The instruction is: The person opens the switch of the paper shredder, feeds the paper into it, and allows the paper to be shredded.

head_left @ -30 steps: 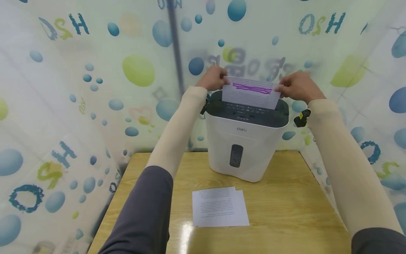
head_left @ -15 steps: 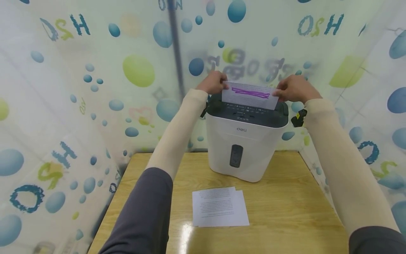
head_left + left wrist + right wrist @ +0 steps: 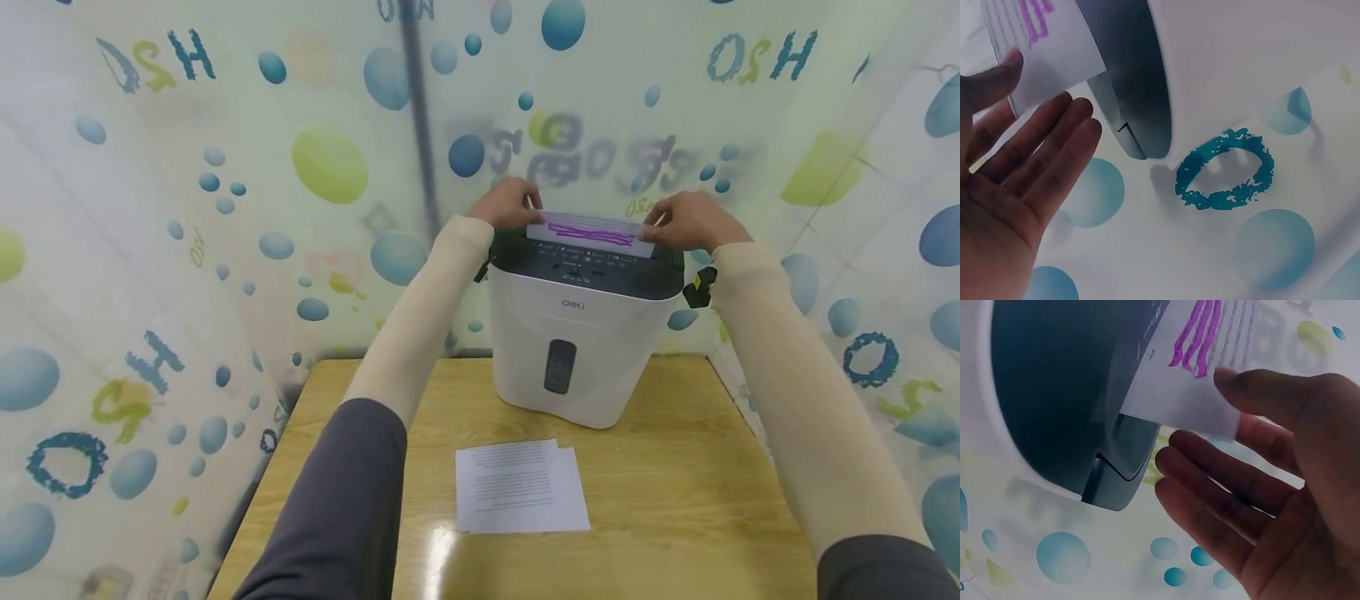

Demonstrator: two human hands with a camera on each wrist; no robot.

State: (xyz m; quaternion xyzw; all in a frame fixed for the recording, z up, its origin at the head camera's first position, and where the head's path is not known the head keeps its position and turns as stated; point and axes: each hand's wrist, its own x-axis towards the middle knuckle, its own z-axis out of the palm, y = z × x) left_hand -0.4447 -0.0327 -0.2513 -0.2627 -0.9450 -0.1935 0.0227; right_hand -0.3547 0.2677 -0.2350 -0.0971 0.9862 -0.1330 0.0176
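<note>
A printed sheet of paper (image 3: 591, 233) with purple marker strokes stands in the top slot of a white paper shredder (image 3: 573, 350) with a dark lid and "deli" on its front. My left hand (image 3: 508, 203) pinches the sheet's left edge between thumb and forefinger. At the opposite edge my right hand (image 3: 693, 221) pinches it the same way. In the left wrist view the paper (image 3: 1054, 56) passes under the thumb, and the other fingers extend below it. The right wrist view shows the paper's corner (image 3: 1204, 412) between thumb and forefinger, near the dark lid (image 3: 1054, 394).
Printed sheets (image 3: 517, 487) lie overlapping on the wooden table (image 3: 675, 500) in front of the shredder. Behind it hangs a pale curtain (image 3: 330, 275) with blue and green dots, which also runs along both sides.
The sheet has sunk further down into the slot, so less of it shows above the lid. Both hands have come down with it, and the right hand has shifted slightly left.
</note>
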